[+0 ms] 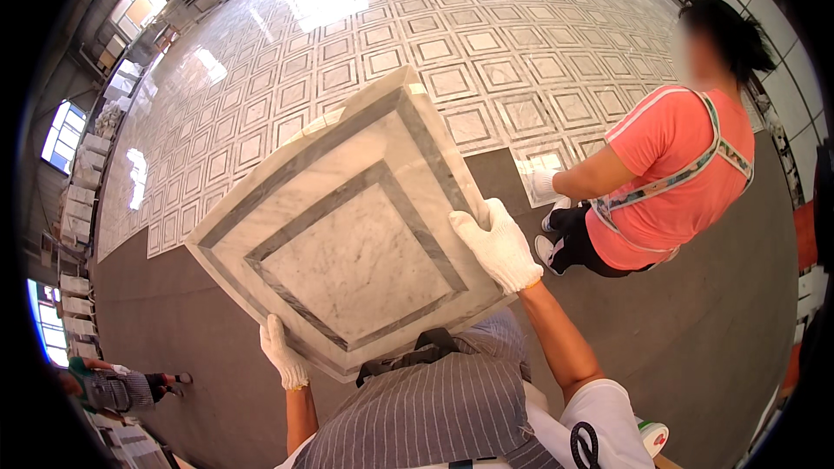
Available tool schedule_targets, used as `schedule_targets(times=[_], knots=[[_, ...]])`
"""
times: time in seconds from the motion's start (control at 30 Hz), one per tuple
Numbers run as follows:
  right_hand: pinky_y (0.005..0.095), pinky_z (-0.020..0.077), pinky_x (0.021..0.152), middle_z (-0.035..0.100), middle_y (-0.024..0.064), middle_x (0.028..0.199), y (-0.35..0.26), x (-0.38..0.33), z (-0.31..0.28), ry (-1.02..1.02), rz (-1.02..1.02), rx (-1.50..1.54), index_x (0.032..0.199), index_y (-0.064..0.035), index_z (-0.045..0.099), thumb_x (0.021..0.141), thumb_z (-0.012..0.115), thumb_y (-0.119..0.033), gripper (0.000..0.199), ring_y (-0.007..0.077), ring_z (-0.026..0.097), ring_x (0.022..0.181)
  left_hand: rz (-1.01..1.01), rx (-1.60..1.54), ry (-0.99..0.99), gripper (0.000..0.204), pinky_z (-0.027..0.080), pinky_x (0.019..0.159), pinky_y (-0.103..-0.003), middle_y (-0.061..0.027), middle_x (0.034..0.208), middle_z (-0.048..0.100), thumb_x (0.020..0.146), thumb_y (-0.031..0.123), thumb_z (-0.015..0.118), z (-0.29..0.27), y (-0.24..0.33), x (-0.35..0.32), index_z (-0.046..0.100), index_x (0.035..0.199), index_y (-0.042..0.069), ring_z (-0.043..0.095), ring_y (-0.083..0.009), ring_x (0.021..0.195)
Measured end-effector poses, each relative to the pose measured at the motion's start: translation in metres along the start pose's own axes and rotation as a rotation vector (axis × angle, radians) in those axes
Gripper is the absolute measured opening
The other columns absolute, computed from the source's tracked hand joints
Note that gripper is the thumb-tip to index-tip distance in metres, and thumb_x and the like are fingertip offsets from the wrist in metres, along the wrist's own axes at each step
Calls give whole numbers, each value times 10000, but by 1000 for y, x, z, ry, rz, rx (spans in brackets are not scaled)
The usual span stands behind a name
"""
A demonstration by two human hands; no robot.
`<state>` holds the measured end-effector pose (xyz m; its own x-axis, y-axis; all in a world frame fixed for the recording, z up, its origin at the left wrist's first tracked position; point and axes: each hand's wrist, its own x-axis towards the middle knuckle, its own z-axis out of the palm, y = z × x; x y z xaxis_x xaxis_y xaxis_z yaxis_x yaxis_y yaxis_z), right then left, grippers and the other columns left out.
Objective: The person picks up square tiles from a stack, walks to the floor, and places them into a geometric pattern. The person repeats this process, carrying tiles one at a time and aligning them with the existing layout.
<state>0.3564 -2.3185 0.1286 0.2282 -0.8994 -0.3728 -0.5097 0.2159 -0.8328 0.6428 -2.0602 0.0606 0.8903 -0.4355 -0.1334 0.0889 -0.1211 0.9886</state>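
Between both gloved hands: large square marble tile (347,234), white with grey inlaid bands, held tilted above grey floor (695,330). Left hand (285,354) clasps near lower edge, fingers curled around it. Right hand (498,247) clamps right edge. Beyond right grip, crouching person in coral shirt (673,174) touches patterned tiled floor (452,43).

A wide floor (417,26) is laid with square marble tiles in a grey-framed pattern, bright with reflected light. Its near part is bare grey ground (695,330). A person in a coral shirt (673,178) crouches at the edge of the laid tiles. Stacks of tiles (78,182) line the left wall beneath windows (62,135). Another person (117,386) is at lower left.
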Motion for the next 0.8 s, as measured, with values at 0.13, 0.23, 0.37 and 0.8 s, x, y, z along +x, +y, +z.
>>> schedule_targets(times=[0.13, 0.23, 0.37, 0.8], knots=[[353, 472, 716, 616, 133, 804, 1, -1, 0, -2, -8, 22, 951, -15, 550, 823, 617, -535, 539, 236, 599, 755, 0, 5, -1, 243, 351, 664, -240, 62, 810, 483, 918, 294, 607, -5, -6, 3, 579, 961, 57, 431, -62, 742], [350, 472, 717, 618, 133, 806, 3, 0, 1, -1, -5, 27, 954, -13, 549, 822, 619, -532, 540, 236, 601, 758, 2, 8, 2, 244, 353, 663, -242, 61, 810, 484, 918, 295, 606, -4, -9, 4, 579, 960, 56, 432, -64, 742], [356, 473, 724, 624, 142, 817, 12, 5, 3, 14, 0, 35, 957, -11, 550, 818, 615, -541, 552, 249, 607, 768, 7, 10, -16, 240, 351, 659, -242, 59, 804, 482, 919, 296, 603, 2, -10, 8, 577, 945, 59, 430, -66, 737], [378, 473, 728, 626, 168, 807, 1, 13, 0, 55, 12, 8, 948, -15, 552, 809, 612, -563, 569, 289, 613, 775, 12, 10, -31, 249, 354, 671, -240, 58, 812, 480, 917, 296, 605, 17, 3, 22, 580, 969, 54, 432, -65, 746]])
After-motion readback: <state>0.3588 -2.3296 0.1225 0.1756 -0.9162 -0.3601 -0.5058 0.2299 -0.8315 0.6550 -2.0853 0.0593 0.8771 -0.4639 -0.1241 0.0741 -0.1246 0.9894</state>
